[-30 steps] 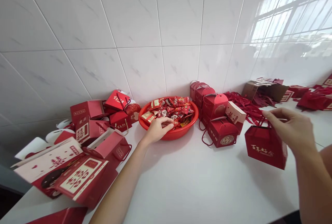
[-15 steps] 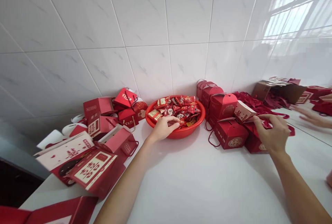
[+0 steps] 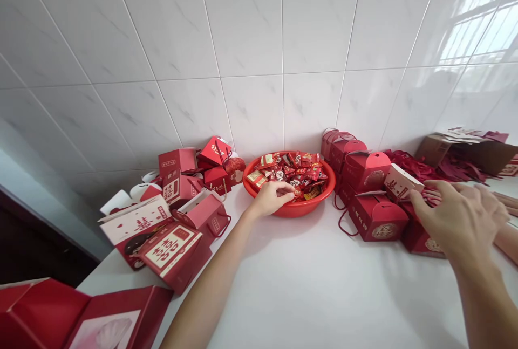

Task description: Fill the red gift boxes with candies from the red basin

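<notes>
An orange-red plastic bowl (image 3: 291,210) stands against the wall, heaped with red-wrapped candies (image 3: 297,168). My left hand (image 3: 272,198) reaches over its front rim, thumb and forefinger pinched at a red-wrapped candy; its other fingers are curled and partly hidden. Off to the right, my right hand (image 3: 457,211) hovers with fingers apart and nothing visible in them. Just left of its fingertips, a small white-and-red box (image 3: 400,183) rests on the red boxes. Beside that stands a closed red gift box (image 3: 378,218) with a round gold emblem.
Assorted red gift boxes (image 3: 172,249) crowd the left side, some open. A large red box (image 3: 117,319) lies at the lower left. Rows of handled red boxes (image 3: 366,168) stand right of the bowl. Farther right are red ribbons (image 3: 408,163), a brown carton (image 3: 435,149) and another person's arm (image 3: 508,241).
My right hand has come away from the small white-and-red box, moving right and opening. The left hand stays at the bowl. The view has turned slightly left.
</notes>
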`<state>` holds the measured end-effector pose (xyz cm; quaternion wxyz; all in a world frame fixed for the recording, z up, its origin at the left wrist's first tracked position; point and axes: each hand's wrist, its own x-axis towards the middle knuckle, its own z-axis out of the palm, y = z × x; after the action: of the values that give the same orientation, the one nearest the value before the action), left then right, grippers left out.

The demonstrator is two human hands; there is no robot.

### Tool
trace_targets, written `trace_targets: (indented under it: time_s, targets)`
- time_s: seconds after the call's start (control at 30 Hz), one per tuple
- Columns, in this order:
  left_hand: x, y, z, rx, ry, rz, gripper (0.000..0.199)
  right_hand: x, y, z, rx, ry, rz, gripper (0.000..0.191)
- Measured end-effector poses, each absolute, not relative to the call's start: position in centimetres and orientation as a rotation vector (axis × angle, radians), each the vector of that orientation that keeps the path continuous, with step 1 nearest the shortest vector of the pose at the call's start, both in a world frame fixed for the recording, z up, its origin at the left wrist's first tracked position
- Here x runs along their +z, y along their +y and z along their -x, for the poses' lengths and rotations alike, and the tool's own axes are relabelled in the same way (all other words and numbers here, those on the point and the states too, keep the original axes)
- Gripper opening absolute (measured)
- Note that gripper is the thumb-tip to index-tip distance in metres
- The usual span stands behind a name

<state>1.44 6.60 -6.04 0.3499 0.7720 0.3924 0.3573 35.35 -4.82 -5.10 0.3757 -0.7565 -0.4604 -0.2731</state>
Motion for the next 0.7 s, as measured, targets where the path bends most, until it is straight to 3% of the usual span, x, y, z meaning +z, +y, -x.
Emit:
trace_targets:
  time_s: [0.2,0.37,0.53,0.7]
  targets:
    - [-6.2,6.9,-1.4,0.903,1.014,-1.984,0.015,-4.6,-5.1,-27.3,-0.586,-1.640,1.151,0.006]
    - [-6.4,7.2,-1.3,0.911,1.012,-2.015,0.017,-10.6,-7.1,-19.1,-0.255,-2.110,0.754,0.018]
    - [-6.4,7.3,-1.4,0.904,1.048,-2.024,0.018,-15.6,-8.7,-16.3,-0.127,-2.327,0.538,0.019]
    - [-6.2,7.6,-1.5,0.844,1.037,-1.987,0.017,-16.5,-8.2,-16.0,-0.052,-2.329,0.572,0.018]
